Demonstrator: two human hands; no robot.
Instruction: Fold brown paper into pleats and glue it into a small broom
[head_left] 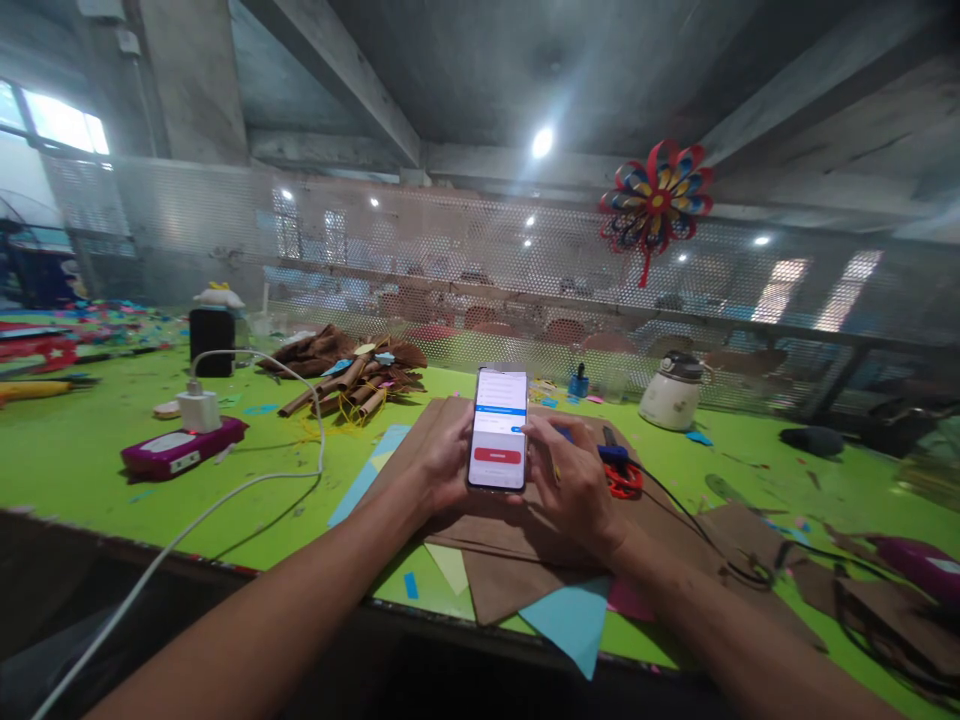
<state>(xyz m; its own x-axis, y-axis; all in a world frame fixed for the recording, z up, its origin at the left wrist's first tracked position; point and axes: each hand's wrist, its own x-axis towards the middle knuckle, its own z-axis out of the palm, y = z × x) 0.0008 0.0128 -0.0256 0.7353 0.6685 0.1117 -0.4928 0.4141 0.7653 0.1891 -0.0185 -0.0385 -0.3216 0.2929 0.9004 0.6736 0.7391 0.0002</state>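
Note:
My left hand (448, 465) is wrapped around a smartphone (498, 475) from its left side, holding it upright with the lit screen facing me. On the screen are a blue band and a red button; the text is too small to read. My right hand (574, 485) is at the phone's right edge, a fingertip at the small blue button on the screen and the other fingers loosely bent. Beneath both hands lie sheets of brown paper (495, 540). Just right of my right hand are red-handled scissors (626, 482) and a blue tool (613, 453) with a black cord.
A purple power strip (184, 447) with a white charger (199, 410) and cable lies left on the green table (262, 510). Rolled brown paper pieces (360, 375) are piled behind. A white bottle (671, 392) stands back right, before a perforated metal screen (465, 260). Black cords lie right.

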